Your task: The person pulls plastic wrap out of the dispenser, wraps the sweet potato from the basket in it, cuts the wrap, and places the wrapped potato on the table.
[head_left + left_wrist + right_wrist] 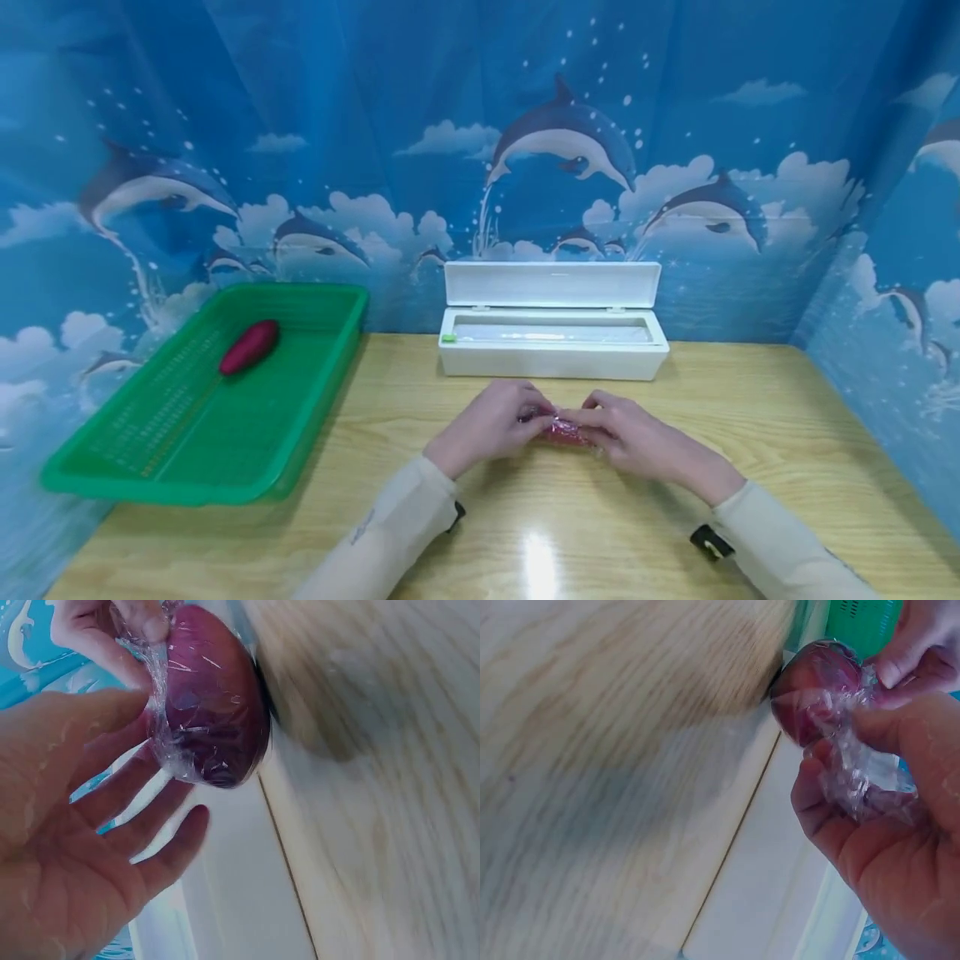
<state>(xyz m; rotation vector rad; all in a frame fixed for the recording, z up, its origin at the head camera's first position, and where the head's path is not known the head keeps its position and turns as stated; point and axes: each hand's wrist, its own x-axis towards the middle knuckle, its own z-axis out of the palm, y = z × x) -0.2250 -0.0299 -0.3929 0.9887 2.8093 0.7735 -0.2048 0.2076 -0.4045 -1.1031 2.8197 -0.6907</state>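
A purple-red sweet potato in clear plastic wrap lies on the table between both hands, partly hidden by them in the head view. My left hand pinches the gathered wrap along its upper side with thumb and forefinger. In the left wrist view the other fingers of this left hand reach past the sweet potato. From the other end, my right hand holds bunched wrap between thumb and curled fingers, as the right wrist view shows up close.
Just behind the hands stands a white plastic-wrap box, its lid raised and a green slider at its left. A green basket at the left holds another sweet potato. A dolphin-printed curtain borders the wooden table.
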